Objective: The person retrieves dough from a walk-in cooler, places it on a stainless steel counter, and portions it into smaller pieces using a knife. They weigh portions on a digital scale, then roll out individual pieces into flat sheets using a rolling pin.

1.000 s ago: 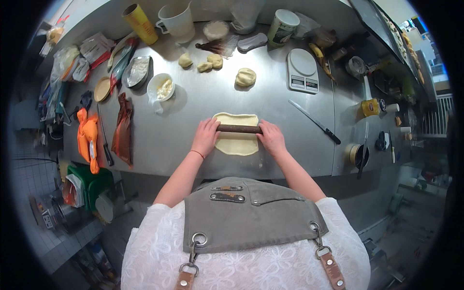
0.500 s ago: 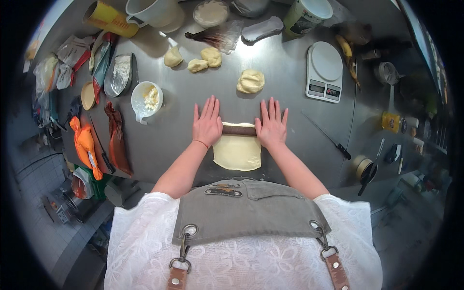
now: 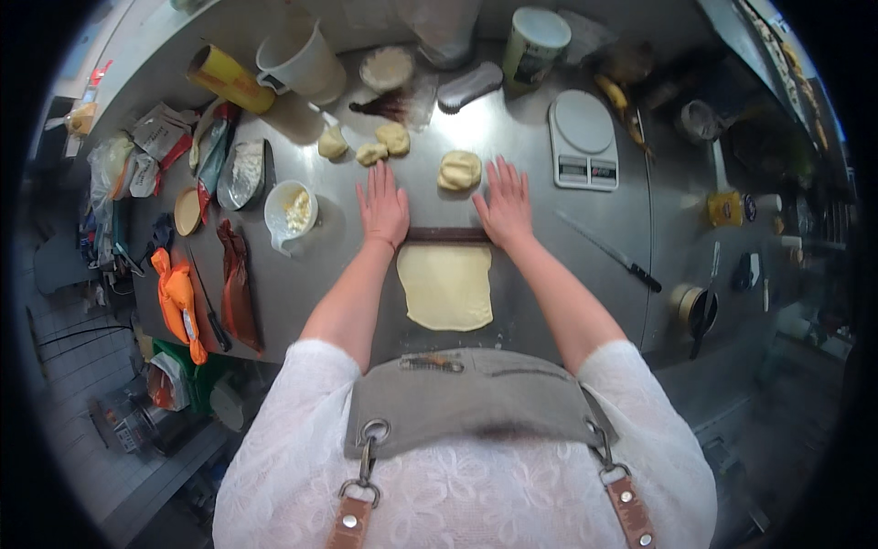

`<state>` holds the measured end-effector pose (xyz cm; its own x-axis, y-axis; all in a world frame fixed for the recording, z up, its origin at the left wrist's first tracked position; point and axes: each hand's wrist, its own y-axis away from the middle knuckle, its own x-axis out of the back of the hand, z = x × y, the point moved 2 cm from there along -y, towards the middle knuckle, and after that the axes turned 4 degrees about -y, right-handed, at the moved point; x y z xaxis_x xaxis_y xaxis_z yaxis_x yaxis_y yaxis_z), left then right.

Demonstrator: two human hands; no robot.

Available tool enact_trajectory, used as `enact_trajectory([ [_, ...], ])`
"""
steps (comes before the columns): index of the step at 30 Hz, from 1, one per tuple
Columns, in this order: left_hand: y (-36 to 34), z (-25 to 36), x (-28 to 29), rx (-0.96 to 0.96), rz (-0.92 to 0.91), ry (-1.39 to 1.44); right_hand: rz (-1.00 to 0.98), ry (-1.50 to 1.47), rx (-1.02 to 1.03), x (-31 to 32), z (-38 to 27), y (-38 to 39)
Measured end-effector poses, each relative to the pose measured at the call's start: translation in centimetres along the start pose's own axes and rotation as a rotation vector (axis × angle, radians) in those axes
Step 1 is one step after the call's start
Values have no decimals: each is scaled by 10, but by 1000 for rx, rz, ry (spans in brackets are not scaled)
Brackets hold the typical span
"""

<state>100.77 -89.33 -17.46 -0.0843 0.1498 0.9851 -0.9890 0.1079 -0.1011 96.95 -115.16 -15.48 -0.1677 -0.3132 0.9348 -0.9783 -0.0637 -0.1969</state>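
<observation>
A: Where's the dough sheet [image 3: 445, 291], and how are the hands placed?
B: It lies flat on the tabletop [image 3: 549, 306], with the rolling pin [image 3: 446, 235] crosswise at its far edge. The left hand [image 3: 383, 206] and right hand [image 3: 504, 206] are spread flat, fingers stretched away past the sheet. Neither curls round anything; the pin's ends meet the heels of the hands.
A: What makes for good rolling here?
B: I'd press equally on both sides, let the pin turn freely and lighten up near the sheet's edge, which could otherwise thin out.
A: And the containers?
B: Left of the sheet and slightly beyond it, a white handled cup [image 3: 273, 212] holds pale yellow lumps. Farther left, a scoop [image 3: 263, 178] carries white powder. Well beyond the sheet, a round bowl [image 3: 386, 88] has something pale inside. Beyond it to the left stands a translucent pitcher [image 3: 306, 69], to the right a tall tub [image 3: 537, 53]; I can't tell their contents.
</observation>
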Motion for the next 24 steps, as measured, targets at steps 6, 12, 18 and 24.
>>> enact_trajectory([
  [6,67,-17,22,-188,-253,252,-408,-188,65,16,15,91],
  [12,103,-38,39,-62,-109,317,-207,-275,208,12,-18,124],
  [18,95,-36,30,-90,96,275,-3,-569,-48,3,-36,101],
  [24,90,-22,7,-7,-309,69,-86,-122,59,-19,-36,83],
])
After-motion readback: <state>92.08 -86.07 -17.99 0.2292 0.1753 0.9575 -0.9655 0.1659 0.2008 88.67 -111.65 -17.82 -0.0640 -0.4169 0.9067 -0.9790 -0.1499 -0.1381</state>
